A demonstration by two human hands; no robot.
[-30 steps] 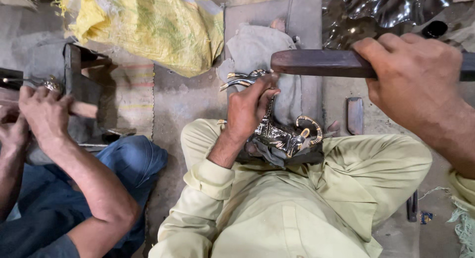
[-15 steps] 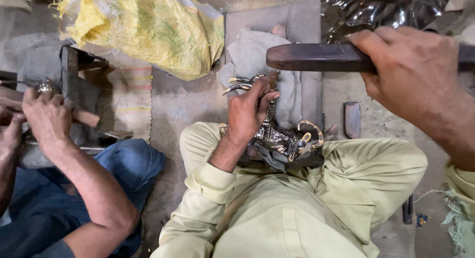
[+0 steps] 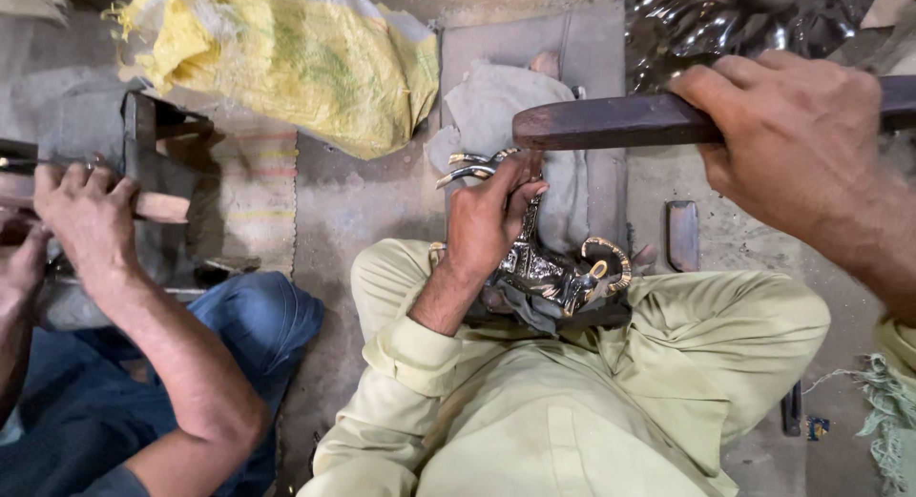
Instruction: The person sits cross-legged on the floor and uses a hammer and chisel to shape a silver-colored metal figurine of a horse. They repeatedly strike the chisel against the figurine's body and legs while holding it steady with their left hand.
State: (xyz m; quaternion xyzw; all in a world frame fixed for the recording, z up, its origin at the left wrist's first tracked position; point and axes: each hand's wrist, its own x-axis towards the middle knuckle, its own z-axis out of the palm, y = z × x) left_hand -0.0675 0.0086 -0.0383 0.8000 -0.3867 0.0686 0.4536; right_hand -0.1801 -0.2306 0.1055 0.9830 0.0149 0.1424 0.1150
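change: against the two earlier views, the wooden bar (image 3: pixel 620 121) has slid left so its dark blunt end now stands right over the left hand (image 3: pixel 491 216); before, it hung further right. the left hand has kept its grip throughout. judged: the work is at a strike-or-press step, bar lined up over the gripped end of the piece.

left hand: closed around the near-vertical shaft of the figurine (image 3: pixel 553 268), fingers wrapped, thumb toward the far side.

right hand (image 3: pixel 792 139): fist shut around the bar, far right, raised toward the camera.

figurine: dark metal animal form with raised silver-toned pattern on the body and brass-coloured curled ends. it lies in the lap, between the pale green trouser legs, body to the right of the left hand. thin curved prongs (image 3: pixel 468 168) jut out past the fingers to the far left. surface glossy; fine detail too small to tell.

surroundings: grey cloth (image 3: pixel 496 106) beyond the hand on a grey slab (image 3: pixel 572 39); yellow sack (image 3: pixel 286 58) far left; crumpled shiny sheet (image 3: pixel 744 20) far right. a co-worker in blue jeans at the left holds a wooden handle (image 3: pixel 157 206) with a hand (image 3: pixel 86 211) closed over it.
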